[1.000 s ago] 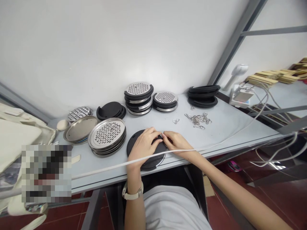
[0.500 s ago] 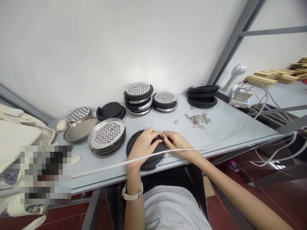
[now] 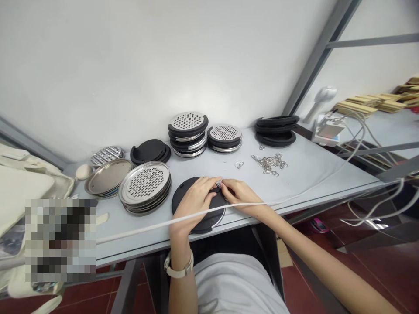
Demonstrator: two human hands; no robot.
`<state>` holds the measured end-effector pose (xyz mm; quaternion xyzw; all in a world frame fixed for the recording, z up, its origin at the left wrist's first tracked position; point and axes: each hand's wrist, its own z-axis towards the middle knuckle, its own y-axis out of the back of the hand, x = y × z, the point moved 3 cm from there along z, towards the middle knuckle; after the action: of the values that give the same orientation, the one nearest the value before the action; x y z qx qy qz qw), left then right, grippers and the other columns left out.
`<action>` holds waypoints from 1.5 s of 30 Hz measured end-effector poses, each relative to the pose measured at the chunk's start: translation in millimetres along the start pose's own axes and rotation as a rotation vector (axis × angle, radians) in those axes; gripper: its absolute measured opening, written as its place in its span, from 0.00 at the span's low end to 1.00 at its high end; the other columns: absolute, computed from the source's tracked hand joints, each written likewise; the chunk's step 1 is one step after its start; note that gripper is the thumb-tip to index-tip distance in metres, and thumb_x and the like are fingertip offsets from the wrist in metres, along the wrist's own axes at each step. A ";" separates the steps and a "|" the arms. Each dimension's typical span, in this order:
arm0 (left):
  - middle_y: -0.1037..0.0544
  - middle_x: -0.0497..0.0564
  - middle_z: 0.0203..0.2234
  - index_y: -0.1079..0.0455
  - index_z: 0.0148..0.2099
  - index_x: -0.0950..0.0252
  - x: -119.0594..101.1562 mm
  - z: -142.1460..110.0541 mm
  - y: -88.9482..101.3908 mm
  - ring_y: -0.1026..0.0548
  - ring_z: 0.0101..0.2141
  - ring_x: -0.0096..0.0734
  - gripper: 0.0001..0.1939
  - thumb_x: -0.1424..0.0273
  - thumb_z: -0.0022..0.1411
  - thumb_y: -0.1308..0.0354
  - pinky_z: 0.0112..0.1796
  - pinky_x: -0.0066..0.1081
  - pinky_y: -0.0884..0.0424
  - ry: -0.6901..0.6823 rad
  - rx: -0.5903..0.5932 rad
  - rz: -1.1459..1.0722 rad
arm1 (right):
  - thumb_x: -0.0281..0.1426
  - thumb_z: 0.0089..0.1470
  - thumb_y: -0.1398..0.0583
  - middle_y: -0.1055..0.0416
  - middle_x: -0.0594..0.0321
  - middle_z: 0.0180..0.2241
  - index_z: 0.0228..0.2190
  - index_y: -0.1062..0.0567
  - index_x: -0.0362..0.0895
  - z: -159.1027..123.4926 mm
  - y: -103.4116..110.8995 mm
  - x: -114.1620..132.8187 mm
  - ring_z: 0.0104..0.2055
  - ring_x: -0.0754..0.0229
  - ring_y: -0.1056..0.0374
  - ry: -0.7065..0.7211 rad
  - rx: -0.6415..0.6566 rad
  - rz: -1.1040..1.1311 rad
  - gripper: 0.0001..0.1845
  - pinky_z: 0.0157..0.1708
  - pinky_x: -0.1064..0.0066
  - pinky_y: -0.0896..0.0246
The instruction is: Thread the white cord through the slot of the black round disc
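A round black disc [image 3: 205, 221] lies at the table's front edge, its lower right rim showing a silver edge. My left hand [image 3: 194, 197] rests over it, fingers bent, with the thumb and fingertips at the upper right rim. There my right hand [image 3: 241, 192] pinches a small metal clip [image 3: 219, 184] between thumb and forefinger; the fingers partly hide it. Past my right hand lie a pile of wire clips [image 3: 271, 163] and a single clip [image 3: 239, 165]. A white cord [image 3: 193, 214] crosses in front of the disc and my hands.
Left are stacked slotted metal plates [image 3: 145, 182], plain metal plates [image 3: 106, 176] and black discs [image 3: 149, 151]. Behind stand perforated grater stacks [image 3: 188, 121] [image 3: 225, 133]. Black rings [image 3: 276, 131] are piled at the back right, before a grey metal frame [image 3: 314, 65].
My left hand has shifted slightly left, and more of the small metal clip shows between the fingertips. The right hand stays nearly still at the disc's rim.
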<state>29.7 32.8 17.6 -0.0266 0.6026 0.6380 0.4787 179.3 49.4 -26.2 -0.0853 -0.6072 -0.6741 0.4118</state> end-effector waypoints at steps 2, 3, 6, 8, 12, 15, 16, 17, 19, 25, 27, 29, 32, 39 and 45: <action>0.29 0.48 0.45 0.37 0.56 0.57 -0.6 0.5 0.2 0.32 0.47 0.33 0.23 0.82 0.61 0.50 0.51 0.35 0.36 0.000 -0.002 -0.006 | 0.31 0.62 0.53 0.28 0.57 0.29 0.31 0.29 0.40 0.0 -0.2 -0.1 0.29 0.62 0.35 0.000 -0.006 0.002 0.16 0.33 0.72 0.43; 0.29 0.48 0.44 0.37 0.55 0.57 -0.7 0.7 0.3 0.32 0.47 0.33 0.23 0.82 0.61 0.51 0.50 0.35 0.36 -0.002 -0.004 -0.005 | 0.31 0.62 0.53 0.28 0.57 0.29 0.31 0.28 0.40 0.1 -0.4 -0.1 0.29 0.62 0.35 0.001 -0.007 0.003 0.16 0.32 0.72 0.43; 0.28 0.49 0.42 0.36 0.54 0.58 -0.1 1.1 1.0 0.32 0.45 0.34 0.21 0.82 0.62 0.51 0.49 0.36 0.36 -0.013 -0.013 0.003 | 0.32 0.62 0.53 0.28 0.57 0.29 0.31 0.28 0.40 0.2 -1.0 -0.5 0.29 0.62 0.35 0.001 -0.004 0.003 0.16 0.33 0.72 0.43; 0.28 0.49 0.41 0.35 0.54 0.58 0.5 1.4 1.4 0.32 0.44 0.34 0.20 0.81 0.62 0.52 0.48 0.36 0.35 -0.022 -0.017 0.009 | 0.32 0.62 0.53 0.28 0.57 0.29 0.31 0.29 0.40 0.2 -1.3 -0.7 0.29 0.62 0.35 -0.001 0.000 0.001 0.17 0.33 0.72 0.43; 0.28 0.50 0.40 0.34 0.52 0.59 2.7 1.6 1.2 0.32 0.43 0.36 0.19 0.80 0.63 0.52 0.48 0.38 0.35 -0.016 -0.020 0.028 | 0.32 0.63 0.54 0.28 0.58 0.29 0.31 0.29 0.41 0.3 -0.8 -0.4 0.28 0.62 0.35 -0.002 0.000 0.001 0.17 0.32 0.72 0.43; 0.29 0.50 0.40 0.34 0.52 0.59 5.9 1.4 -0.8 0.32 0.44 0.36 0.18 0.80 0.63 0.51 0.48 0.38 0.35 0.006 -0.014 0.033 | 0.33 0.63 0.54 0.29 0.59 0.27 0.29 0.30 0.41 0.3 -0.1 0.5 0.27 0.63 0.36 -0.005 0.002 -0.001 0.17 0.31 0.72 0.44; 0.30 0.51 0.41 0.34 0.52 0.60 7.2 1.3 -1.8 0.33 0.44 0.36 0.17 0.79 0.63 0.51 0.48 0.37 0.35 0.014 -0.011 0.032 | 0.33 0.63 0.54 0.30 0.60 0.26 0.28 0.30 0.41 0.3 0.1 0.8 0.26 0.63 0.37 -0.008 0.002 -0.004 0.17 0.31 0.73 0.44; 0.30 0.51 0.41 0.35 0.52 0.60 8.5 1.3 -2.8 0.33 0.44 0.36 0.17 0.79 0.63 0.51 0.48 0.37 0.35 0.021 -0.010 0.031 | 0.33 0.63 0.54 0.30 0.60 0.26 0.27 0.31 0.42 0.3 0.3 1.0 0.26 0.63 0.37 -0.010 0.000 -0.008 0.17 0.30 0.73 0.45; 0.31 0.51 0.41 0.35 0.52 0.61 10.7 1.5 -4.8 0.33 0.44 0.35 0.15 0.77 0.64 0.50 0.48 0.37 0.35 0.034 -0.012 0.031 | 0.33 0.62 0.53 0.31 0.61 0.24 0.26 0.31 0.42 0.2 0.5 1.2 0.25 0.64 0.38 -0.016 -0.004 -0.012 0.17 0.29 0.73 0.46; 0.32 0.51 0.41 0.35 0.53 0.59 12.2 2.2 -6.9 0.33 0.44 0.35 0.15 0.74 0.65 0.50 0.48 0.38 0.35 0.033 -0.010 0.030 | 0.32 0.62 0.53 0.29 0.60 0.26 0.30 0.29 0.41 -0.4 0.7 1.0 0.26 0.63 0.37 -0.014 -0.003 0.008 0.16 0.29 0.73 0.45; 0.32 0.51 0.41 0.35 0.53 0.59 11.9 2.2 -7.0 0.33 0.44 0.35 0.15 0.74 0.65 0.50 0.49 0.38 0.35 0.030 -0.005 0.027 | 0.32 0.61 0.52 0.29 0.60 0.27 0.30 0.29 0.41 -0.5 0.6 0.9 0.26 0.63 0.37 -0.011 -0.007 0.011 0.16 0.30 0.73 0.45; 0.32 0.51 0.41 0.34 0.53 0.59 11.8 2.3 -7.1 0.33 0.44 0.36 0.15 0.74 0.65 0.50 0.49 0.38 0.35 0.033 -0.010 0.027 | 0.32 0.61 0.52 0.29 0.60 0.26 0.29 0.29 0.41 -0.6 0.3 0.9 0.25 0.64 0.38 -0.008 -0.015 0.008 0.16 0.29 0.73 0.45; 0.32 0.51 0.41 0.34 0.51 0.60 11.7 2.4 -7.5 0.33 0.44 0.36 0.13 0.74 0.65 0.50 0.48 0.38 0.35 0.034 -0.021 0.031 | 0.32 0.61 0.52 0.32 0.63 0.23 0.26 0.31 0.42 -0.6 -0.3 0.8 0.24 0.64 0.40 -0.008 -0.026 0.000 0.16 0.27 0.74 0.47; 0.31 0.51 0.40 0.33 0.47 0.62 12.3 4.1 -7.0 0.33 0.44 0.36 0.10 0.75 0.64 0.49 0.47 0.36 0.34 0.030 -0.026 0.034 | 0.32 0.61 0.52 0.36 0.66 0.21 0.23 0.35 0.43 -0.9 -1.2 -0.8 0.22 0.66 0.42 -0.018 -0.030 -0.017 0.16 0.26 0.74 0.50; 0.31 0.50 0.39 0.32 0.45 0.62 11.2 4.8 -6.7 0.33 0.44 0.36 0.09 0.76 0.64 0.49 0.46 0.35 0.34 0.019 -0.029 0.041 | 0.32 0.61 0.52 0.37 0.66 0.20 0.22 0.36 0.43 -0.9 -1.7 -0.2 0.22 0.66 0.43 -0.017 -0.028 -0.030 0.16 0.26 0.74 0.50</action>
<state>30.6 41.8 7.1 -0.0274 0.5981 0.6561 0.4594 178.6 48.5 -27.8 -0.0878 -0.6026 -0.6877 0.3953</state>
